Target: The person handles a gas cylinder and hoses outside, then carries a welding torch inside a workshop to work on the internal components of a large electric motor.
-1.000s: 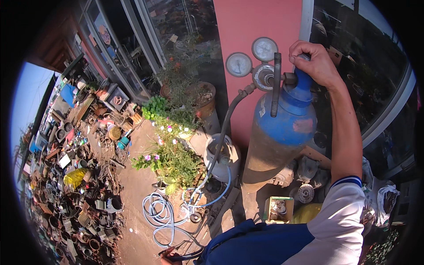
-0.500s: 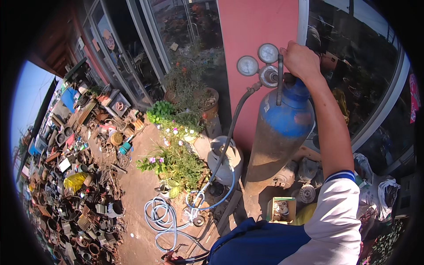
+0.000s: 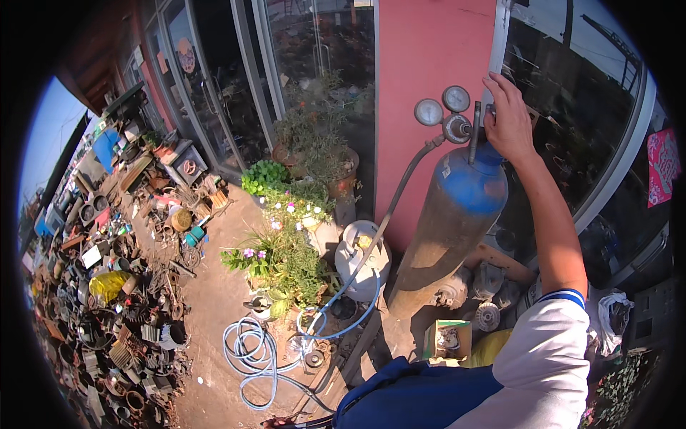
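A tall gas cylinder (image 3: 436, 236), blue at the top and worn grey-brown below, leans beside the pink wall. Two round gauges (image 3: 429, 112) and a regulator (image 3: 457, 129) are clamped at its neck by an upright threaded metal bar (image 3: 474, 134). My right hand (image 3: 511, 121) is at the cylinder's valve, fingers stretched upward and apart; its palm side and the valve are partly hidden. From the regulator a dark hose (image 3: 401, 191) runs down. At the bottom edge only a dark reddish sliver shows where my left hand was; its fingers cannot be made out.
A squat white gas tank (image 3: 362, 268) stands by flowering plants (image 3: 293, 268). Coiled pale-blue hose (image 3: 250, 354) lies on the ground. An open box (image 3: 448, 342) and metal parts sit near the cylinder's foot. A large scrap heap (image 3: 114, 322) covers the left; glass doors (image 3: 207, 93) stand behind.
My right hand's fingers have gone from curled at the valve to stretched out and apart. The view has shifted slightly, and my left hand has sunk almost out of the bottom edge.
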A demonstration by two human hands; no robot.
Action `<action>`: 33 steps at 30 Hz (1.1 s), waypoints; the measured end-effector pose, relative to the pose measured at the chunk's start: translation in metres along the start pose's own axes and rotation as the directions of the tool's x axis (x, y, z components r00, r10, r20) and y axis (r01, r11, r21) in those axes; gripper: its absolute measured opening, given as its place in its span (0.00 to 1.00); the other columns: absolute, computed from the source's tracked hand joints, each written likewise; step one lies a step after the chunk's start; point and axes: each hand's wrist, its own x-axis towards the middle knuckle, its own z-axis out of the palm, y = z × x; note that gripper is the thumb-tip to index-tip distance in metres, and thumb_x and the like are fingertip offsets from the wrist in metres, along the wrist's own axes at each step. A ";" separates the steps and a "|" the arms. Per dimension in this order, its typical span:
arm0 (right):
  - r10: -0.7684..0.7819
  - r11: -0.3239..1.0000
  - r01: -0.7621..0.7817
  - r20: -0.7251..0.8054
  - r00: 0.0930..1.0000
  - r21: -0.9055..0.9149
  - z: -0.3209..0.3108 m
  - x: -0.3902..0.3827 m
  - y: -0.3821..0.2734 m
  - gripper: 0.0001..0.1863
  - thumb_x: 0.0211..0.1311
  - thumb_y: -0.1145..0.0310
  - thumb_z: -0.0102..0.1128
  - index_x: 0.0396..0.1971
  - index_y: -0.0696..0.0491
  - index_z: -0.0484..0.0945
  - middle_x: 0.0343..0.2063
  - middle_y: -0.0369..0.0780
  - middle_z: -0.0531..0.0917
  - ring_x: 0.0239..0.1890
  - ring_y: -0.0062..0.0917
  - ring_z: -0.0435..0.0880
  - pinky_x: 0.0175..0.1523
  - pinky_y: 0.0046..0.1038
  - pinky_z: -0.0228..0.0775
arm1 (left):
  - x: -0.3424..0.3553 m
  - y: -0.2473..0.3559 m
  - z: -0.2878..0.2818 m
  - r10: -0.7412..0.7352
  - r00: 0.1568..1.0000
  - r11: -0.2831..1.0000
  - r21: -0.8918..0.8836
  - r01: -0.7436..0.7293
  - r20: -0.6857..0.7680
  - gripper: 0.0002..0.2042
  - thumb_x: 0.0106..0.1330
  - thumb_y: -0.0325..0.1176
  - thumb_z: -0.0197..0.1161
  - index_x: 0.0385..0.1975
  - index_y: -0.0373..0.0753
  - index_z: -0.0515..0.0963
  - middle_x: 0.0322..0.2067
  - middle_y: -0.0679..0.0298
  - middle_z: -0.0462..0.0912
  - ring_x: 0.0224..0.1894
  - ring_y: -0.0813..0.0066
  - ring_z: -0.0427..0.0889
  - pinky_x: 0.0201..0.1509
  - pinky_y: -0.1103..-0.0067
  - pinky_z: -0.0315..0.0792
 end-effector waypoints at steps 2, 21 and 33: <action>-0.249 0.954 0.267 0.131 0.960 -0.140 -0.024 -0.014 -0.023 0.28 0.48 0.77 0.62 0.54 0.49 0.75 0.59 0.41 0.72 0.62 0.39 0.70 0.61 0.41 0.68 | 0.003 0.003 -0.004 0.013 1.000 1.000 0.026 -0.013 -0.007 0.12 0.58 0.32 0.66 0.37 0.38 0.72 0.32 0.63 0.75 0.34 0.73 0.73 0.37 0.73 0.72; 0.041 0.999 -0.048 0.526 0.850 0.001 -0.012 0.027 -0.073 0.17 0.61 0.59 0.57 0.42 0.56 0.81 0.32 0.47 0.82 0.41 0.42 0.83 0.50 0.37 0.74 | 0.032 0.007 -0.146 0.470 0.825 0.654 0.504 -0.564 0.313 0.27 0.50 0.29 0.71 0.49 0.35 0.66 0.41 0.59 0.70 0.44 0.69 0.67 0.49 0.68 0.70; 0.808 -0.256 -0.525 0.477 0.344 0.812 0.087 0.014 -0.079 0.09 0.73 0.66 0.50 0.37 0.57 0.72 0.34 0.41 0.83 0.35 0.28 0.84 0.48 0.28 0.77 | 0.025 0.000 -0.138 -0.043 0.978 0.951 -0.293 0.103 0.204 0.12 0.66 0.45 0.56 0.36 0.42 0.72 0.25 0.71 0.72 0.20 0.79 0.65 0.23 0.80 0.65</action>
